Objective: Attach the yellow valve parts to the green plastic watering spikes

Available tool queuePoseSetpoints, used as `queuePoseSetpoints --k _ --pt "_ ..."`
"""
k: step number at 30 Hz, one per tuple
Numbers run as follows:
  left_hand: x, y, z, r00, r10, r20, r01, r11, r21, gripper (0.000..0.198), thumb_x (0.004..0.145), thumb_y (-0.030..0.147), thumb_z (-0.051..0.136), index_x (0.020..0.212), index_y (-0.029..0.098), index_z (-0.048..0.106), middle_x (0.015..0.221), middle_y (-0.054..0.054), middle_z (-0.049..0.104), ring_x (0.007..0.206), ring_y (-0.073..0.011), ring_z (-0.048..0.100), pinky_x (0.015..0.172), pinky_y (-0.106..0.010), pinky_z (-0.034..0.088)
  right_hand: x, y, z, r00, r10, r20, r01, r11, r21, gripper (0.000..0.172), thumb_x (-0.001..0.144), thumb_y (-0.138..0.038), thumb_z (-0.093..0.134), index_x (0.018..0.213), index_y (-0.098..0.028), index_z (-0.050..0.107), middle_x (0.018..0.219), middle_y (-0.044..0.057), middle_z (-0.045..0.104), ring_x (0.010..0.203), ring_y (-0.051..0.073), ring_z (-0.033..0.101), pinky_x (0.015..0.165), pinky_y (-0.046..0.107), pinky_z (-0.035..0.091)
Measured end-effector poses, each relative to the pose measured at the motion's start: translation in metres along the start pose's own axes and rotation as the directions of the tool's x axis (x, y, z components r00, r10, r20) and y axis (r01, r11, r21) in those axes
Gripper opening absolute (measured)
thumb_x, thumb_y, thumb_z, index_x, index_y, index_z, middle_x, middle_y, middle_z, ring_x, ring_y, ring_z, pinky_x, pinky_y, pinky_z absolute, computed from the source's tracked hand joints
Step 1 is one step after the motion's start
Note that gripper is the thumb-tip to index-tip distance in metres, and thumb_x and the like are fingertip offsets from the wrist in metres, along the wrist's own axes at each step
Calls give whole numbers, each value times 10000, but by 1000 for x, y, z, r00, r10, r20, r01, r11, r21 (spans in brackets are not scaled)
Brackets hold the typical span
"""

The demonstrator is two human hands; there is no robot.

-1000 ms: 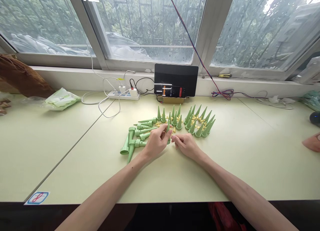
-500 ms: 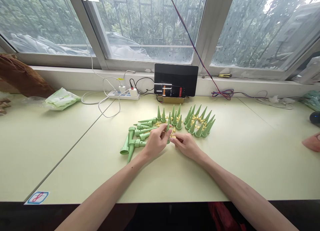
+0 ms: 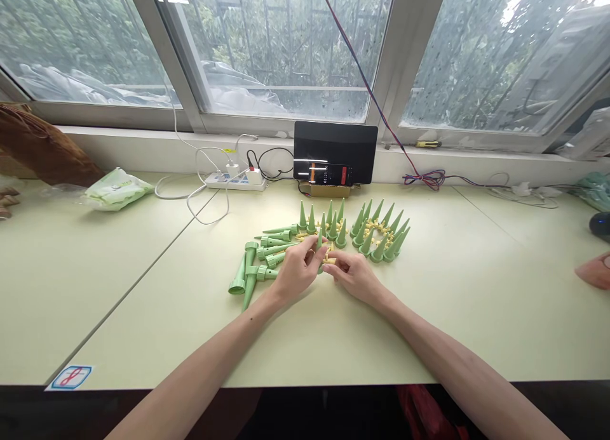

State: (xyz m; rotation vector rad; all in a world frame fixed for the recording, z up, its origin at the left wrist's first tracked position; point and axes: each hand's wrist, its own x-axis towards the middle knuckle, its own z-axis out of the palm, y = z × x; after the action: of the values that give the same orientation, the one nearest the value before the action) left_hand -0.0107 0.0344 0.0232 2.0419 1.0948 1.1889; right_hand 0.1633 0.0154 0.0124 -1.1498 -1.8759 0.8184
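Observation:
My left hand [image 3: 296, 267] is closed around a green plastic watering spike [image 3: 319, 238], which stands point up; its base is partly behind the fingers. From the other side my right hand [image 3: 356, 276] pinches a small yellow valve piece [image 3: 330, 260] against that spike's lower side. How deep the piece sits in the spike cannot be made out. Beyond the hands, several upright green spikes [image 3: 340, 237] stand among loose yellow pieces. More upright spikes [image 3: 380, 247] ring another heap of yellow pieces [image 3: 381, 227] on the right. To the left lie several toppled spikes [image 3: 251, 268].
A black tablet [image 3: 336, 151] leans at the window, with a phone [image 3: 328, 174] showing a timer before it. A power strip [image 3: 243, 181] with cables lies left of it. A green-white packet [image 3: 119, 189] is farther left. Another person's hand [image 3: 595, 272] shows at the right edge.
Both hands stay nearly in place on the spike. My right fingertips have shifted very slightly left, toward it.

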Motion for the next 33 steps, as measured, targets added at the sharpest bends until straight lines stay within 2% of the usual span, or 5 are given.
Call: queuePoseSetpoints --k 4,10,19,26,33 --pt "0 -1 1 1000 1 11 -1 1000 -9 216 966 385 501 981 186 587 629 56 422 484 -77 340 474 -219 291 0 -2 0 1000 -18 15 17 999 32 199 925 -348 579 872 -191 689 524 -36 540 482 125 448 514 257 366" --pt "-1 -2 1 1000 -9 16 9 1000 -3 223 967 386 502 1009 188 595 621 58 406 486 -77 348 477 -216 295 1 -3 -1 999 -36 5 36 999 -28 454 952 -372 531 540 -192 469 472 -35 466 461 108 394 485 256 300" --pt "-2 0 1 1000 -15 26 15 1000 0 234 967 391 498 1013 185 599 584 66 385 484 -84 327 482 -218 283 1 0 1 1000 1 18 0 1000 -19 509 980 -368 483 510 -177 526 459 -26 527 453 104 450 521 249 354" --pt "0 0 1 1000 -14 9 14 1000 -6 226 966 385 500 995 182 593 611 61 422 492 -78 339 487 -214 291 0 0 1 1000 11 -11 -11 1000 9 197 894 -333 636 974 -171 715 506 -50 523 469 116 430 507 252 342" --pt "-1 0 0 1000 -13 16 13 1000 -6 229 967 383 500 1008 178 596 620 59 416 492 -75 343 485 -211 293 1 -2 0 1000 -29 8 29 1000 1 412 931 -350 567 564 -187 474 476 -41 478 464 99 378 479 248 292"
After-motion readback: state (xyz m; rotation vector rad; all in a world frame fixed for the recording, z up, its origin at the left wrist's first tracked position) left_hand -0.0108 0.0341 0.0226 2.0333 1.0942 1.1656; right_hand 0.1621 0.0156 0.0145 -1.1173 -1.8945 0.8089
